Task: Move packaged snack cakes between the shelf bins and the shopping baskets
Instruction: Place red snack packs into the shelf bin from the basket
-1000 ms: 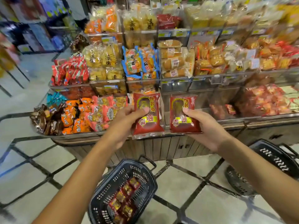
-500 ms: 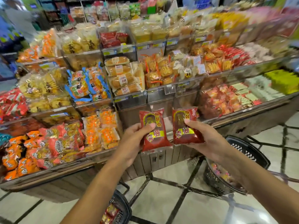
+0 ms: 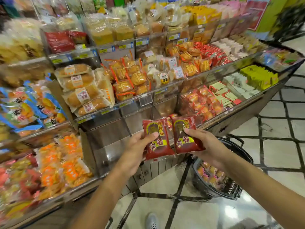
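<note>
My left hand grips a dark red snack cake packet by its left edge, thumb on the front. My right hand grips a second, matching red packet by its right side. The two packets are side by side and touch, held in front of a near-empty clear shelf bin on the lowest tier. A black shopping basket stands on the floor below my right forearm, with several orange and pink wrapped cakes inside.
Tiered clear bins hold bread rolls, orange packets, red packets and yellow boxes. The wooden shelf base runs along a white tiled floor with dark lines. My shoe shows at the bottom.
The view has swung right along the shelf. Both hands, each keeping its red packet, have moved closer together. The left basket with red packets has left the view; the right basket is now nearer.
</note>
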